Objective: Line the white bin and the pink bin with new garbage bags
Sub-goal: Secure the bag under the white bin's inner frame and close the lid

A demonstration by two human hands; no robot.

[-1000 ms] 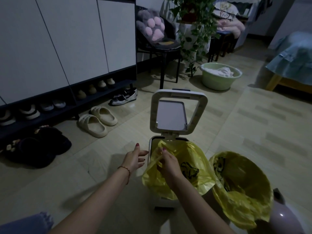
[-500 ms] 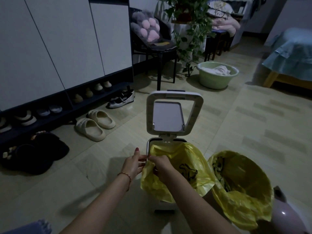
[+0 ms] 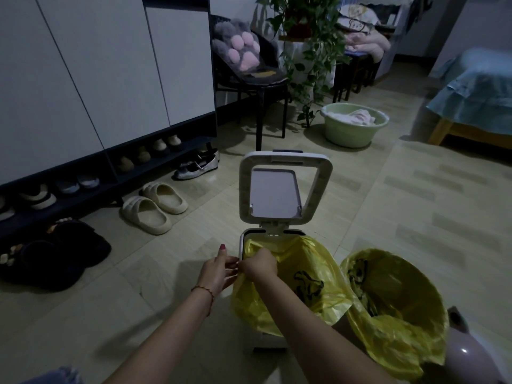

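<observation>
**Both hands at the white bin's left rim**

Nearest, the pink rounded plastic bin (image 3: 468, 356) sits at lower right, its yellow plastic liner (image 3: 393, 309) draped over the rim. Just left, touching it, stands the white rectangular plastic bin (image 3: 266, 340), with bare tile floor (image 3: 110, 300) open on its left side. The right hand (image 3: 259, 266), fingers curled, pinches the yellow garbage bag (image 3: 302, 278) at the left rim; the left hand (image 3: 217, 273) meets it there, fingers loosely bent, grip unclear. Beyond, the white hinged lid (image 3: 285, 187) stands upright.

The room is dim and bluish, the pale tiled floor (image 3: 415, 206) carrying soft shadows of the arms at its near edge — a small glare spot marks the glossy pink bin (image 3: 468, 353), and straight lines bow toward the corners.
</observation>
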